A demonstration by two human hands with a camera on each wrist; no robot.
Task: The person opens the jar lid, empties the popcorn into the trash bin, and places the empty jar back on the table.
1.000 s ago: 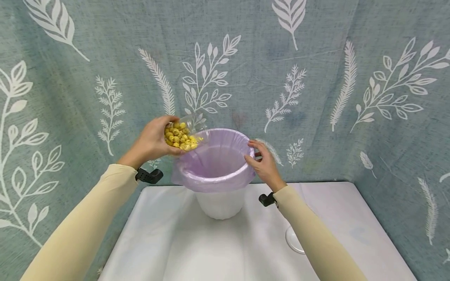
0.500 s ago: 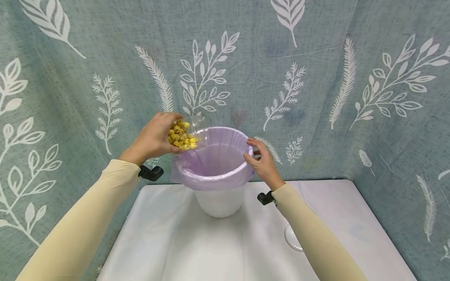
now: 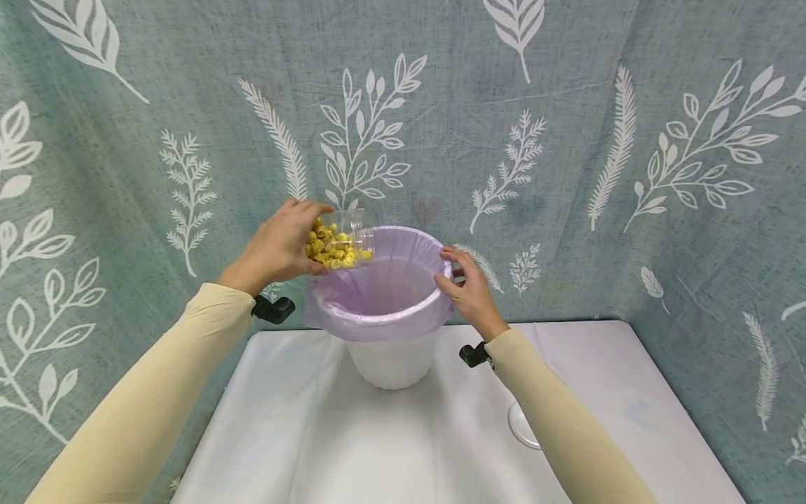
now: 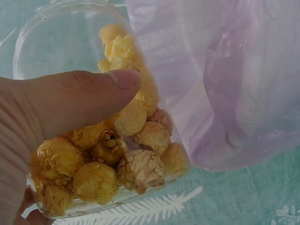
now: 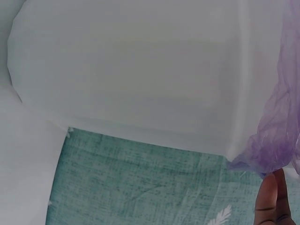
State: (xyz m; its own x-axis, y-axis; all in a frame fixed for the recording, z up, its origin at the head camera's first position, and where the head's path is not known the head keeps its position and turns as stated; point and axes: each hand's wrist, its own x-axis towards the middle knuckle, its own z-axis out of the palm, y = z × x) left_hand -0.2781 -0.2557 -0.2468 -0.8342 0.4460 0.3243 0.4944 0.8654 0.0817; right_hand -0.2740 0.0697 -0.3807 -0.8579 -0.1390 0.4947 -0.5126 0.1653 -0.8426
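My left hand grips a clear plastic jar on its side, fingers over the top and thumb below. Its mouth points right, over the left rim of a white trash can. Yellow popcorn fills the lower part of the jar, and some lies right at the mouth. In the left wrist view the thumb presses across the jar wall, with popcorn behind it. A purple trash bag lines the can and folds over its rim. My right hand holds the bagged rim on the right side.
The can stands on a white-covered table. A round clear lid lies on the table, partly behind the right forearm. A green leaf-print cloth hangs close behind and at both sides.
The jar has moved slightly right over the can and tipped further, so popcorn has slid toward its mouth. The right hand keeps its place at the rim.
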